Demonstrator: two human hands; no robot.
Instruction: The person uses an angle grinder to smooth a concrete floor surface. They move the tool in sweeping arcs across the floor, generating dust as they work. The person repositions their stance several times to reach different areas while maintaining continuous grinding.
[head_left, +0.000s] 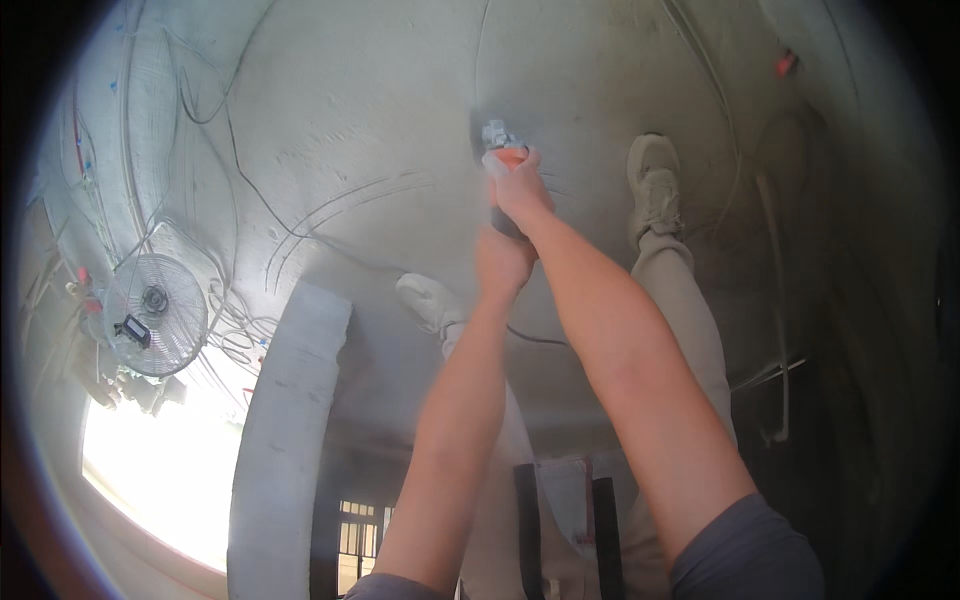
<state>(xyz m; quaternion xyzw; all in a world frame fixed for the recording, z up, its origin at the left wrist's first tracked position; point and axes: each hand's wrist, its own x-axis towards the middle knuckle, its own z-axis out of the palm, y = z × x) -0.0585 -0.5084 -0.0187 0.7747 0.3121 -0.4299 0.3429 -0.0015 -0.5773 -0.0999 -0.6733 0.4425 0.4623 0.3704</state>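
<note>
The floor (380,120) is pale grey and dusty, with curved scratch lines and thin cables (250,190) lying across it. A round white fan (155,315) stands at the left. Bright sunlight (160,470) pours in below it. A long pale curved slab (285,440) lies beside the light. The right side is dark.

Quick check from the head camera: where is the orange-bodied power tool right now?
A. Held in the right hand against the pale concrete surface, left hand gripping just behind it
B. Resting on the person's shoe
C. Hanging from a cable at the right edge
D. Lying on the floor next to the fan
A. The right hand grips the orange-bodied power tool against the concrete surface, with the left hand just behind it; the fan stands far off to the left.
</note>
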